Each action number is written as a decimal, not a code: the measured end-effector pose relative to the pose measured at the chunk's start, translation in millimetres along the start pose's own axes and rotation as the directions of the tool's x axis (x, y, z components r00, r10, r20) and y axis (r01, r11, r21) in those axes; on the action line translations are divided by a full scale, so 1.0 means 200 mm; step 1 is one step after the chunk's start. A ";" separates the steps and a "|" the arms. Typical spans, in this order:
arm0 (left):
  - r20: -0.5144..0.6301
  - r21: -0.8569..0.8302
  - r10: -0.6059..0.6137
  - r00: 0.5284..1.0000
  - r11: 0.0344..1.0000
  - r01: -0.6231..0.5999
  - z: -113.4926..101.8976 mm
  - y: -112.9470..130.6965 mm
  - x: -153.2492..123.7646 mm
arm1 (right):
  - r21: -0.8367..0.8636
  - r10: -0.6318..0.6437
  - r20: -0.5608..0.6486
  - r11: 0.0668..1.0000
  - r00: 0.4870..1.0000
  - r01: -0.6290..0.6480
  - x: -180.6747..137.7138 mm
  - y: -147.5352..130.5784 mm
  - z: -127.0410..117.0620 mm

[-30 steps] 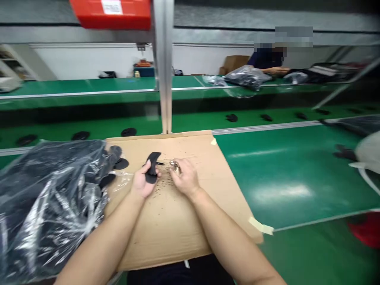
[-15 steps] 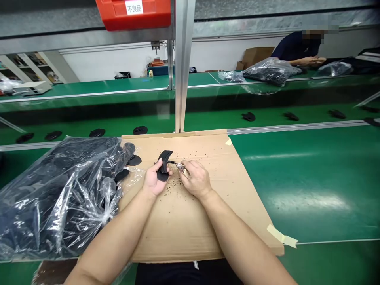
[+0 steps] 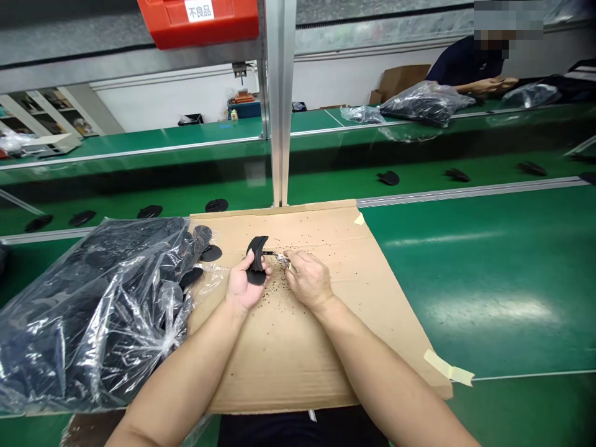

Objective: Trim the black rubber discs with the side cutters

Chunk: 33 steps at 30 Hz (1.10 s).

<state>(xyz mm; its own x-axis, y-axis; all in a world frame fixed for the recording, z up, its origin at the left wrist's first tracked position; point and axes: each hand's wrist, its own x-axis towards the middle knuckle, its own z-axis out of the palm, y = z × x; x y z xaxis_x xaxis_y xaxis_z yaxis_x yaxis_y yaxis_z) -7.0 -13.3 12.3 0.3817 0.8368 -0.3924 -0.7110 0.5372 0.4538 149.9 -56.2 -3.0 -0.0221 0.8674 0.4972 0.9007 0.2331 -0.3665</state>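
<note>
My left hand [image 3: 243, 287] is closed around a black moulded part [image 3: 257, 253] with a curved upper piece and a rounded flap below. Facing it from the right, my right hand [image 3: 308, 278] grips a small shiny metal hand tool [image 3: 282, 259]; its exact kind is too small to tell. A thin dark piece [image 3: 268, 252] spans the space between the tool's end and the black part. Both hands are above a cardboard sheet [image 3: 279, 372] sprinkled with tiny dark bits.
A clear plastic bag [image 3: 93, 310] full of black parts lies to the left, several loose discs [image 3: 211, 252] by its mouth. More black parts [image 3: 216, 205] line the green belt behind. A metal post [image 3: 281, 112] rises beyond the cardboard. Across the line, a person [image 3: 470, 68] works.
The view has shifted slightly. My right hand has turned a little, and more of the metal tool shows. My left hand keeps its hold on the black part.
</note>
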 end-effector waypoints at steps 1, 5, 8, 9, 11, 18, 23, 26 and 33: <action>-0.006 0.011 0.006 1.000 1.000 -0.006 0.00 0.00 0.00 | 0.021 0.018 0.000 1.000 1.000 -0.018 0.00 0.00 0.01; -0.040 0.151 0.160 0.986 0.977 -0.152 0.02 -0.01 0.01 | 0.239 0.137 -0.060 0.964 0.989 -0.119 0.00 0.00 0.02; -0.014 0.338 0.287 0.958 0.903 -0.265 0.01 -0.02 0.02 | 0.532 0.269 -0.073 0.825 0.960 -0.191 0.01 0.00 0.01; 0.011 0.400 0.285 0.959 0.877 -0.265 0.00 -0.02 0.01 | 0.624 0.303 -0.049 0.753 0.952 -0.208 0.01 0.01 0.01; 0.072 0.500 0.228 0.971 0.834 -0.233 0.00 -0.03 0.00 | 0.746 0.334 0.019 0.623 0.942 -0.236 0.02 0.01 -0.01; 0.133 0.538 0.197 0.971 0.809 -0.237 -0.01 -0.05 -0.02 | 0.766 0.351 0.184 0.534 0.918 -0.358 0.03 0.04 -0.02; 0.189 0.727 0.450 0.873 0.534 -0.432 -0.06 -0.02 0.03 | 0.878 0.587 0.137 0.301 0.798 -0.372 0.06 0.02 -0.02; 0.368 0.888 0.582 0.725 0.010 -0.459 -0.07 0.00 0.02 | 0.900 0.613 0.111 0.272 0.783 -0.340 0.06 0.01 -0.03; 0.384 0.826 0.600 0.702 0.117 -0.552 -0.06 -0.03 0.01 | 0.823 0.509 -0.037 0.503 0.860 -0.262 0.01 -0.04 0.01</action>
<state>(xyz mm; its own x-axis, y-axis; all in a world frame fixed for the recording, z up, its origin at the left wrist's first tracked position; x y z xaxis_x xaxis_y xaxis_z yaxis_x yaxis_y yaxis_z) -8.5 -16.8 -1.0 0.0679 0.9502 0.3042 0.1934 -0.3116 0.9303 142.0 -56.0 -0.2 0.4550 0.8485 0.2702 0.1017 0.2519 -0.9624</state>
